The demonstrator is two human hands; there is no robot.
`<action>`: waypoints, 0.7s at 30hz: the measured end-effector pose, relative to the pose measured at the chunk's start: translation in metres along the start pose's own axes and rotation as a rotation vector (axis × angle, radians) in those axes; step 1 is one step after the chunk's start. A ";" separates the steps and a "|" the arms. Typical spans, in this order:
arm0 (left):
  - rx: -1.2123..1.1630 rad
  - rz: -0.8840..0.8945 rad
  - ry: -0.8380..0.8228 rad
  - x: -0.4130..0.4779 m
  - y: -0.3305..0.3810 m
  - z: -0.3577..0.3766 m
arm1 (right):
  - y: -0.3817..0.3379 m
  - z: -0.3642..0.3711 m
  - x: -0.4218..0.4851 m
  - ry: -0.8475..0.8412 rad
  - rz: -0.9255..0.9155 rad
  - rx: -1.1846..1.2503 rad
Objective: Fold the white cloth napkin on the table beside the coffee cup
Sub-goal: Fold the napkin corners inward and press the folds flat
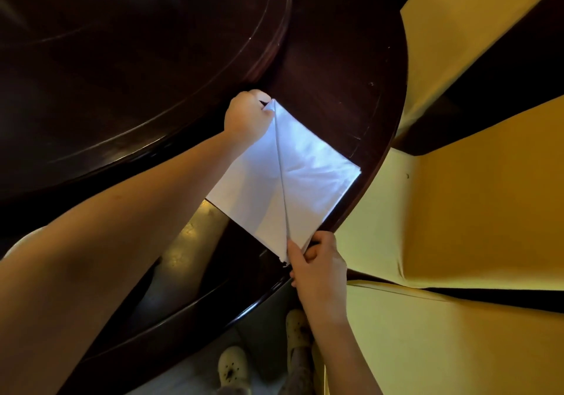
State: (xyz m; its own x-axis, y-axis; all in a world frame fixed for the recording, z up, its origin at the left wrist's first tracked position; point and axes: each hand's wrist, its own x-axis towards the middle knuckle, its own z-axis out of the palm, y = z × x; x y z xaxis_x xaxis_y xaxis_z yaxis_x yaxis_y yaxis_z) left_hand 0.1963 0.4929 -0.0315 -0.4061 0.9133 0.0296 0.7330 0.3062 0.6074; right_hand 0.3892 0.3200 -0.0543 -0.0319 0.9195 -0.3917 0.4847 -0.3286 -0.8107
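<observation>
White cloth, smooth and faintly bluish under the light, makes up the napkin (293, 178), which lies as a square set cornerwise on the dark wooden table (335, 83), close to the table's curved near rim. A raised crease runs straight across it from the far corner to the near corner, splitting the square into two triangular faces; a few soft wrinkles show on the right-hand face. Along the right corner several layers of cloth show stacked at the edge. The near corner reaches to the rim of the table, and the right corner comes close to the rim as well.

The left hand (248, 117) is at the far corner, its fingers (267, 112) closed on the tip of the cloth. The right hand (317, 268) is at the near corner, with thumb and forefinger pinched together on the end of the crease.

Beyond the far corner, the table top is bare dark wood up to a raised round centre panel (137, 59), whose moulded edge passes just behind the left hand. To the right of the napkin a strip of bare wood follows the rim. Past the rim stand yellow-covered chairs (476, 211), near the table's edge. Below the table, pale clogs (233, 367) show on a grey floor (189, 370).
</observation>
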 end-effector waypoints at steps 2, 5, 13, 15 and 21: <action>0.029 0.048 0.047 -0.014 -0.001 0.002 | 0.002 0.001 -0.004 0.040 -0.042 -0.091; 0.128 0.217 0.060 -0.059 -0.004 0.011 | 0.007 -0.001 -0.014 0.114 -0.138 -0.187; 0.331 0.264 -0.102 -0.164 -0.025 0.053 | 0.034 0.002 -0.014 0.162 -0.352 -0.278; 0.355 0.271 -0.093 -0.163 -0.025 0.053 | 0.037 0.004 -0.013 0.178 -0.362 -0.255; 0.307 0.299 -0.118 -0.162 -0.026 0.049 | 0.034 0.009 -0.016 0.189 -0.362 -0.184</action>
State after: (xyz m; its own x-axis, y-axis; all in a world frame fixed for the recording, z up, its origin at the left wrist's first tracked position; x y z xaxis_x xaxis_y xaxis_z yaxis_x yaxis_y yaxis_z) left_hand 0.2696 0.3497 -0.0909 -0.0996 0.9928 0.0664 0.9441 0.0732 0.3216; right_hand 0.3986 0.2926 -0.0798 -0.0760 0.9971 0.0028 0.6199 0.0495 -0.7831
